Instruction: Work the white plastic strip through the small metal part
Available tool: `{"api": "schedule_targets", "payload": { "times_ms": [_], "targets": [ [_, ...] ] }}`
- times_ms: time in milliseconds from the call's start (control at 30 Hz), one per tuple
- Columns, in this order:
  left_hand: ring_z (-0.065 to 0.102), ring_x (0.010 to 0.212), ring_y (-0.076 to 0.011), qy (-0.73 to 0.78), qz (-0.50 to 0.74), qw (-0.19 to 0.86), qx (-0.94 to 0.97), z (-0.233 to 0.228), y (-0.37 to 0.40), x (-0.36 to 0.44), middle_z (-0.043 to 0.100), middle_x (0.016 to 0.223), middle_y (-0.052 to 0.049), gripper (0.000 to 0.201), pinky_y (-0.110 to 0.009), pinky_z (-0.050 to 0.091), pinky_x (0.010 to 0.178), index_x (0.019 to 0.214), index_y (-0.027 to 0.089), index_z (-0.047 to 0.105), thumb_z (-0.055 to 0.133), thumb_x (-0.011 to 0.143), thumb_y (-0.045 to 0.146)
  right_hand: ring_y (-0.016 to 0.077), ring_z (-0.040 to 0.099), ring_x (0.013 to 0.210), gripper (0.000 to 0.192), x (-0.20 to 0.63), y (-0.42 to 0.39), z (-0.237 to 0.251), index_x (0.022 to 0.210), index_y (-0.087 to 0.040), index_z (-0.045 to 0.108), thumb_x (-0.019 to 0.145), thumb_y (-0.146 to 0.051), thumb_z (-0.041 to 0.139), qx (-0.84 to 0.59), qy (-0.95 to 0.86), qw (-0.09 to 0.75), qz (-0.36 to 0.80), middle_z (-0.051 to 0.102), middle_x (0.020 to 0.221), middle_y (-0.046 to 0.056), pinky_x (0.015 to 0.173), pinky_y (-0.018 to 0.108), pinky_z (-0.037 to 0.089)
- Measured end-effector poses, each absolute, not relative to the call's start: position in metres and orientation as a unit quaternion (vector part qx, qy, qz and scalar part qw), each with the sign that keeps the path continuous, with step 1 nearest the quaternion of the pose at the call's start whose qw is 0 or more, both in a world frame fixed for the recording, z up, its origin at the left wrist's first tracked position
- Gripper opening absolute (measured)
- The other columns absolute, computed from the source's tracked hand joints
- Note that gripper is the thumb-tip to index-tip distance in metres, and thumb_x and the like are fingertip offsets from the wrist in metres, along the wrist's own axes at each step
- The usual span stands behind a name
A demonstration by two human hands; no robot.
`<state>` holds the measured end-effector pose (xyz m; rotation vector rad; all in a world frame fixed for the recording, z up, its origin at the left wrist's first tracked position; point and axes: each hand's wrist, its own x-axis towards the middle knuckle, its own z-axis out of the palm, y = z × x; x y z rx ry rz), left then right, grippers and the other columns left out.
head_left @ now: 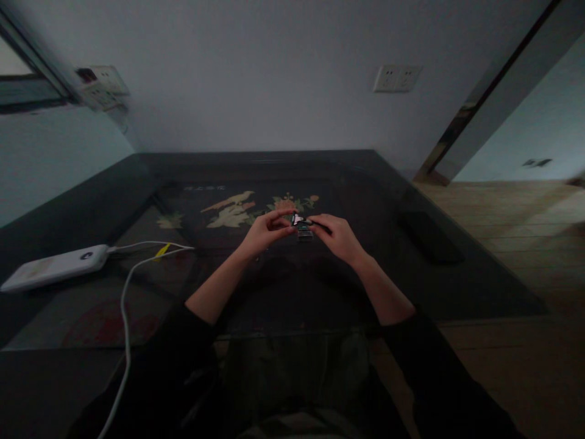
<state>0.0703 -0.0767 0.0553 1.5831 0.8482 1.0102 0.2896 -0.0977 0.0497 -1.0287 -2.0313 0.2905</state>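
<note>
Over the dark glass-topped table point(114, 305), the left hand point(265, 235) and right hand point(337, 236) meet, each pinching with its fingertips one end of a small black-and-white gadget point(300, 222) held between them, a white power bank point(55, 267) lying well to the left.

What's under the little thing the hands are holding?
Under the small object pinched between the left hand and right hand lies the dark glass table, with a painted bird picture beneath it. The fingers cover part of the object.
</note>
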Motion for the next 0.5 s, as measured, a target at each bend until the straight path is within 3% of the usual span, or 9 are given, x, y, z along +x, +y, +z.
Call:
{"api": "schedule_targets", "payload": {
  "times_ms": [167,300,400,500],
  "targets": [
    [0.068,0.083,-0.0172,0.339,0.436,0.505,0.663,0.052,-0.076,0.072,0.072,0.086,-0.006,0.051,-0.032,0.055,0.081,0.123,0.016,0.064,0.075,0.075,0.029,0.0221,0.067,0.097,0.019,0.287,-0.1,0.053,0.108,-0.02,0.068,0.093,-0.026,0.058,-0.411,-0.794,0.424,0.147,0.072,0.106,0.008,0.086,0.035,0.049],
    [0.067,0.081,-0.0156,0.334,0.447,0.474,0.681,0.049,-0.073,0.074,0.07,0.086,-0.005,0.045,-0.03,0.055,0.079,0.118,0.017,0.063,0.073,0.077,0.031,0.0173,0.062,0.074,0.016,0.284,-0.103,0.055,0.105,-0.021,0.061,0.09,-0.027,0.062,-0.431,-0.774,0.43,0.171,0.068,0.085,0.002,0.072,0.03,0.046],
    [0.067,0.087,-0.0155,0.33,0.461,0.449,0.691,0.046,-0.071,0.074,0.07,0.098,-0.007,0.042,-0.029,0.055,0.079,0.114,0.017,0.063,0.074,0.076,0.031,0.0154,0.056,0.067,0.011,0.282,-0.104,0.053,0.1,-0.021,0.059,0.091,-0.026,0.06,-0.433,-0.765,0.442,0.181,0.061,0.075,-0.001,0.067,0.028,0.042],
    [0.067,0.093,-0.016,0.33,0.471,0.411,0.707,0.044,-0.071,0.074,0.068,0.113,-0.01,0.045,-0.026,0.056,0.075,0.114,0.018,0.061,0.077,0.074,0.03,0.0158,0.056,0.071,0.01,0.28,-0.104,0.051,0.097,-0.021,0.058,0.09,-0.028,0.06,-0.422,-0.762,0.453,0.191,0.06,0.077,0.0,0.069,0.028,0.042]
  ]
}}
